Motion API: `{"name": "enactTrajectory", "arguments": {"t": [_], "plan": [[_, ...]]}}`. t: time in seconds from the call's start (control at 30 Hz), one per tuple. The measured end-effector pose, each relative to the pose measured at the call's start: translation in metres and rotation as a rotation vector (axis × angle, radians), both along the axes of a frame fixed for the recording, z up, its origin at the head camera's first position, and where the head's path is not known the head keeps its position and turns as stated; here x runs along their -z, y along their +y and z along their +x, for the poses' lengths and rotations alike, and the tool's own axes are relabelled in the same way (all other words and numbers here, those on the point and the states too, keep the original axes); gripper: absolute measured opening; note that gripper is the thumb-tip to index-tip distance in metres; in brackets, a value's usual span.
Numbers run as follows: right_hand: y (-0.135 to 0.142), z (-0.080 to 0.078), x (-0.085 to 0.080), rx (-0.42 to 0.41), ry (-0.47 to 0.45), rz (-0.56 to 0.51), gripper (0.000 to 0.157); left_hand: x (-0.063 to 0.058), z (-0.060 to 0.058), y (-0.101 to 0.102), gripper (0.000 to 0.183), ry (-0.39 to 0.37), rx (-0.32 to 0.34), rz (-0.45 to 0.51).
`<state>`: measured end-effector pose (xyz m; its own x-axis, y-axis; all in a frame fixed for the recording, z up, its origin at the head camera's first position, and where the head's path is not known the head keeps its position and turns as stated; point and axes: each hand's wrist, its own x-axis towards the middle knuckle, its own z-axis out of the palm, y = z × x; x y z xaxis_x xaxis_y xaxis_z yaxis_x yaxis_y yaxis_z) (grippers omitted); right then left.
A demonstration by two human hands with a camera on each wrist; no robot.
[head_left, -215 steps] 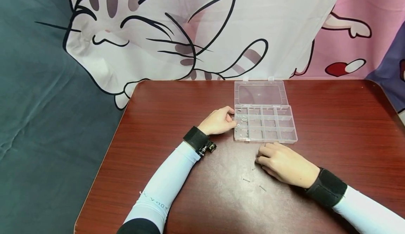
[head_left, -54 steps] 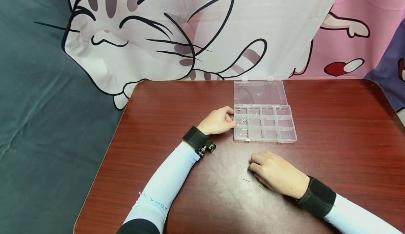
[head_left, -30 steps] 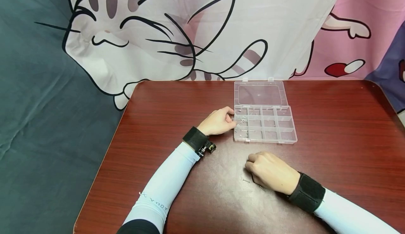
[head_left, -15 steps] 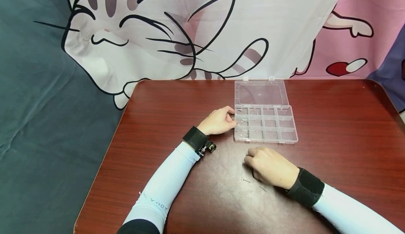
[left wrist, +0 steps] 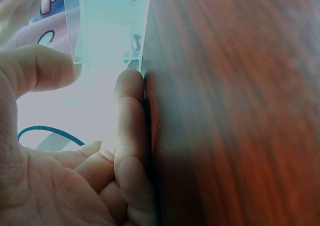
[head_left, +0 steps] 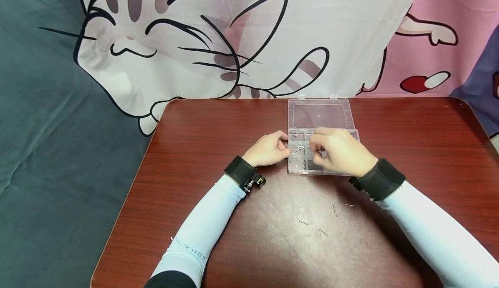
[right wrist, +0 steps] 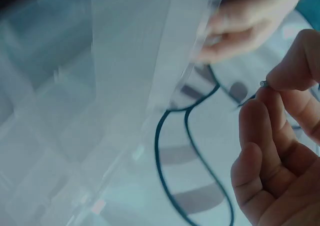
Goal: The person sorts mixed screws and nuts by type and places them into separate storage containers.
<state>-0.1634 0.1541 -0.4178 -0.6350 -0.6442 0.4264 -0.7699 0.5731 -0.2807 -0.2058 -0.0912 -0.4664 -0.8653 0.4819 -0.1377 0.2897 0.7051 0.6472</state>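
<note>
A clear plastic storage box [head_left: 323, 152] with divided compartments lies on the table, its lid [head_left: 321, 114] folded back. At its left wall, my left hand [head_left: 267, 149] holds the edge between thumb and fingers; the left wrist view shows the thumb tip on the rim and a finger lower down beside the tabletop. Over the middle compartments hovers my right hand [head_left: 342, 150], pinching a small metal screw [right wrist: 263, 84] between thumb and fingertips. Small nuts or washers [head_left: 299, 148] lie in the left column. The hand hides several compartments on the right.
Several loose screws [head_left: 323, 232] are scattered on the reddish-brown table [head_left: 249, 244] in front of the box. Behind the table's back edge hangs a cat-print cloth [head_left: 249, 28]. A teal cloth [head_left: 50, 158] is at the left.
My right hand has risen from the tabletop and moved forward over the box, uncovering loose screws beneath where it was. The left hand and the box have stayed in place.
</note>
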Motion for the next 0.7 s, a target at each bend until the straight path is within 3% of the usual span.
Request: {"name": "enactTrajectory", "arguments": {"t": [0.3,0.7], "plan": [[0.011,-0.035,-0.004,0.133,-0.019,0.013,0.017,0.0,0.001,0.001,0.049,-0.022,-0.001,0.002],[0.014,-0.05,-0.008,0.157,-0.034,0.033,0.018,0.001,0.0,0.0,0.048,-0.022,-0.015,0.011]]}}
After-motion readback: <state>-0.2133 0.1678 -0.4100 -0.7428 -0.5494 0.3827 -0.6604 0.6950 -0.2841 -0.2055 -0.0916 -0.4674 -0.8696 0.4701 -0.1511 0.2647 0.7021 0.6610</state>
